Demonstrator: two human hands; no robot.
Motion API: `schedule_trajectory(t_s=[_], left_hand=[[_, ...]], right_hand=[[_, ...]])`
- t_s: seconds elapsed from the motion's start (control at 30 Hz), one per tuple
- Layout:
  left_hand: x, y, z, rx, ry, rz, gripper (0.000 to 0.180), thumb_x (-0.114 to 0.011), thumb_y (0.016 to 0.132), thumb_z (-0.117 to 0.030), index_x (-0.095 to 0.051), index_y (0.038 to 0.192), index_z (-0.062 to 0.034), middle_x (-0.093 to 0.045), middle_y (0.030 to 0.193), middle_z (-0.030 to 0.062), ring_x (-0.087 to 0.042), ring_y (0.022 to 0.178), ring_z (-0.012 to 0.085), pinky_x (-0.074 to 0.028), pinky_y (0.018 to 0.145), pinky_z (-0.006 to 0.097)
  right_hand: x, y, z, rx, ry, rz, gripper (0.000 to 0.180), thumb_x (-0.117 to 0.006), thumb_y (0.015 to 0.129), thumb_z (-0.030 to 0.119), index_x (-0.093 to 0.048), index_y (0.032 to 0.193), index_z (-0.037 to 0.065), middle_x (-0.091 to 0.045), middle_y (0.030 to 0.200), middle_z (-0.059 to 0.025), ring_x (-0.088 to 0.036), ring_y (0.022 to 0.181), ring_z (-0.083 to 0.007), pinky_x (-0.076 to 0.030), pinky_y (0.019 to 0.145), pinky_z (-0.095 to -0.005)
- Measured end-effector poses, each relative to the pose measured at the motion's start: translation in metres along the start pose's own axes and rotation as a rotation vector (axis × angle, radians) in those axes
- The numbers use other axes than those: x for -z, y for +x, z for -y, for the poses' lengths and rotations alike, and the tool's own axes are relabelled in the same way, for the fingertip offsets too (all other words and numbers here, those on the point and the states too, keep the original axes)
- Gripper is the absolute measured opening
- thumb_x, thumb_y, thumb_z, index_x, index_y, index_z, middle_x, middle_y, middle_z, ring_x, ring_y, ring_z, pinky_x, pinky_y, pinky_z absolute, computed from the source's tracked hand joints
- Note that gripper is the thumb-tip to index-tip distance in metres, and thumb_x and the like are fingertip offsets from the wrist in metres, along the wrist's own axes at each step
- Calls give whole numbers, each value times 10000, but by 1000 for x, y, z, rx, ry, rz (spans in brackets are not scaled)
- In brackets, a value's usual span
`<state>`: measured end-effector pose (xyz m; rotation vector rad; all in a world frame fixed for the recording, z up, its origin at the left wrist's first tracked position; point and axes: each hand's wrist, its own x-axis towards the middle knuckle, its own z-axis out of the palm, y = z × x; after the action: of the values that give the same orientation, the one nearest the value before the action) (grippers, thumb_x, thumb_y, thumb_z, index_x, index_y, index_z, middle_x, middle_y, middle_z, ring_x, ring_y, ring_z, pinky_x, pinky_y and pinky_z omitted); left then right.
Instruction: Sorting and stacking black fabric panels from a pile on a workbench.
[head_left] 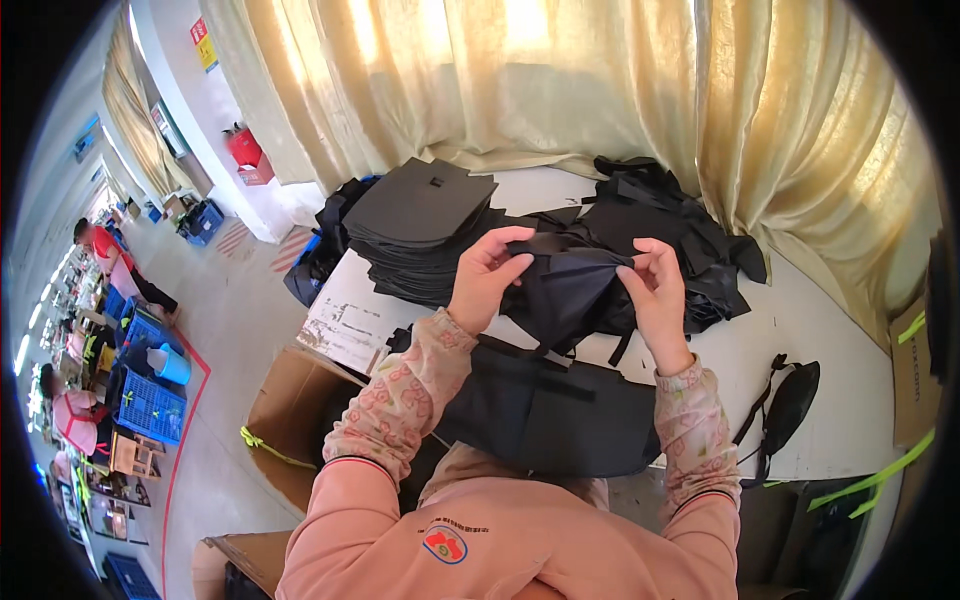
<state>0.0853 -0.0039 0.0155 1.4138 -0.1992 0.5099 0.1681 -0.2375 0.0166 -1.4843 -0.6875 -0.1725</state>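
A black fabric piece (572, 292) hangs between my two hands over the white table. My left hand (487, 277) pinches its left upper edge between thumb and fingers. At its right corner, my right hand (656, 293) is closed in a pinch, thumb against fingers. Below the hanging piece, a flat black panel (560, 405) with a short strip across it lies at the table's near edge, close to my body. Behind my left hand stands a neat stack of black panels (420, 215). Beyond my right hand rises a loose heap of black fabric pieces (660, 220).
A black item with a strap (795, 400) lies on the table (820, 330) at the right. An open cardboard box (285, 410) stands left of me, another box (912, 370) at the far right. Curtains hang behind. Other people work beside blue crates (150, 408) far left.
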Motion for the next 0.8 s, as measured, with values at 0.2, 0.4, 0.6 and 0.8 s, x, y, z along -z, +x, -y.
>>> schedule_trajectory(t_s=[0.2, 0.4, 0.6, 0.8], left_hand=[[18, -2, -5, 66, 45, -129, 241, -627, 863, 23, -623, 1090, -57, -581, 843, -52, -518, 738, 20, -421, 635, 174], [35, 0, -6, 98, -529, -120, 229, -492, 840, 67, -598, 1016, -34, -617, 948, 27, -594, 870, 126, -467, 819, 254], [49, 2, -16, 110, -832, -43, 197, -478, 810, -42, -567, 984, -71, -643, 1015, 110, -620, 968, 263, -492, 887, 379], [32, -8, -25, 205, -901, -55, 213, -507, 789, -66, -590, 985, -65, -621, 991, 85, -598, 970, 235, -481, 911, 380]], right_hand=[[2, -2, 13, 174, -162, -14, 215, -646, 833, -52, -633, 1033, 26, -594, 849, -18, -530, 738, -83, -459, 710, -222], [-5, -28, 51, 98, -107, 676, 257, -648, 820, -55, -638, 1063, 27, -625, 837, -63, -610, 734, -140, -495, 678, -260], [-21, -23, 44, 241, -349, 464, 517, -706, 762, -9, -545, 1248, 64, -548, 1252, -161, -614, 1042, -270, -504, 859, -323], [-74, -42, 26, 466, -611, 361, 842, -803, 649, 104, -390, 1381, 45, -374, 1420, -222, -340, 1326, -431, -266, 1104, -513]])
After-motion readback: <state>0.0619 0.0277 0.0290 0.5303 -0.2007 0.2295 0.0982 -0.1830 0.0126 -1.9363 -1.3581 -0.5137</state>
